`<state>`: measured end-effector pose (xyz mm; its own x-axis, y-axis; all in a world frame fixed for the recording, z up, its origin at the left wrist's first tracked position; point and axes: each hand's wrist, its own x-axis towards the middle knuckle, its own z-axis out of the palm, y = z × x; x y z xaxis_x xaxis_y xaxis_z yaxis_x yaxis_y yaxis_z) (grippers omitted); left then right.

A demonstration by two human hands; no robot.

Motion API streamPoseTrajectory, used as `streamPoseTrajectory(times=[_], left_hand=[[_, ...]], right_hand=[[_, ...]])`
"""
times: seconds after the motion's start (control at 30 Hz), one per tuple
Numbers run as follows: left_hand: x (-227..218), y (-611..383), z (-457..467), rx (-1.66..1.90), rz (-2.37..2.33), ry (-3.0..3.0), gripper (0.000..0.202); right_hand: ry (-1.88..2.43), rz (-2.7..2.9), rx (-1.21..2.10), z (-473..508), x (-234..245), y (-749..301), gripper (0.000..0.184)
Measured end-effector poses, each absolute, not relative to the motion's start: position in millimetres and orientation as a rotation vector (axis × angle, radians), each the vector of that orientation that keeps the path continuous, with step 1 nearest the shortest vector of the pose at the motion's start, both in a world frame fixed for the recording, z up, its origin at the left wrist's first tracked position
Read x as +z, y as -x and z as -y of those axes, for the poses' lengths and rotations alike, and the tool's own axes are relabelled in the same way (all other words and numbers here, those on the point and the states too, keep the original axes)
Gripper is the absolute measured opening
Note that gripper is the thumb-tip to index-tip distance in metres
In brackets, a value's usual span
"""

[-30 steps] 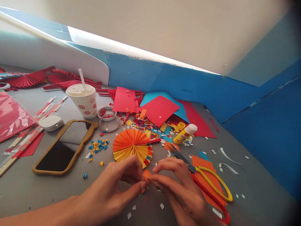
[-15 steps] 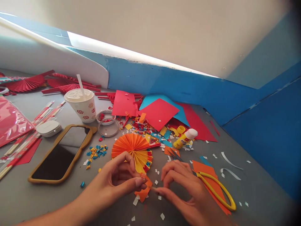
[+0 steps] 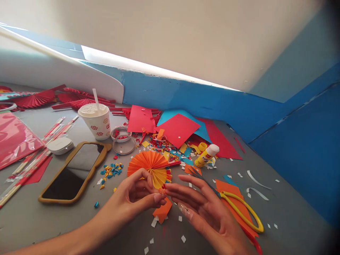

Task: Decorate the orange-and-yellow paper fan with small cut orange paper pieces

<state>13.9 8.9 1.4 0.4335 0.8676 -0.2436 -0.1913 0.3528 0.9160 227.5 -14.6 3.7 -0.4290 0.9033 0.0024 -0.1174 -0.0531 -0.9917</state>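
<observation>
My left hand (image 3: 130, 194) pinches a tiny orange paper bit (image 3: 161, 191) between thumb and forefinger. My right hand (image 3: 207, 212) is beside it, fingers spread, its fingertips almost at the bit and holding nothing. Below the pinch, a cut orange paper piece (image 3: 162, 210) lies on the table. A pleated orange and yellow paper fan (image 3: 150, 168) lies just behind my left hand, partly hidden by its fingers. To the right of my right hand rest yellow-handled scissors (image 3: 240, 212) on an orange paper sheet (image 3: 225, 187).
A phone in a tan case (image 3: 73, 173), a paper cup with a straw (image 3: 95, 122), metal rings (image 3: 123, 145) and a glue stick (image 3: 206, 156) stand nearby. Red and blue paper sheets (image 3: 177, 129), red paper fans (image 3: 34, 99) and scattered paper scraps surround them, with a blue wall behind.
My right hand has spread its fingers and drawn slightly back from the pinch. The orange piece below my left hand now lies apart from my fingers.
</observation>
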Motion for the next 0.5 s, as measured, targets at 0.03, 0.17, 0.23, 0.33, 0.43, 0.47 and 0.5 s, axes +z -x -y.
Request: streamPoseTrajectory(times=[0.03, 0.17, 0.23, 0.33, 0.43, 0.47, 0.5], left_hand=[[1, -14, -9, 0.814, -0.850, -0.963, 0.030], [0, -14, -9, 0.839, -0.817, -0.954, 0.029], [-1, -14, -9, 0.847, -0.802, -0.944, 0.029], [-2, -15, -10, 0.836, -0.797, -0.933, 0.029], [-3, -14, -10, 0.817, -0.797, -0.933, 0.029], [-3, -14, -10, 0.814, -0.796, -0.930, 0.029], [-3, -14, -10, 0.812, -0.793, -0.923, 0.029]], right_hand=[[0.849, 1.413, 1.607, 14, 1, -227, 0.038], [0.758, 1.512, 1.531, 15, -5, -225, 0.037], [0.767, 1.596, 1.447, 16, -6, -225, 0.037], [0.822, 1.785, 1.247, 17, -7, -225, 0.042], [0.846, 2.006, 0.944, 16, -9, -228, 0.050], [0.847, 2.070, 0.839, 16, -10, -229, 0.053], [0.842, 2.132, 0.737, 15, -10, -230, 0.055]])
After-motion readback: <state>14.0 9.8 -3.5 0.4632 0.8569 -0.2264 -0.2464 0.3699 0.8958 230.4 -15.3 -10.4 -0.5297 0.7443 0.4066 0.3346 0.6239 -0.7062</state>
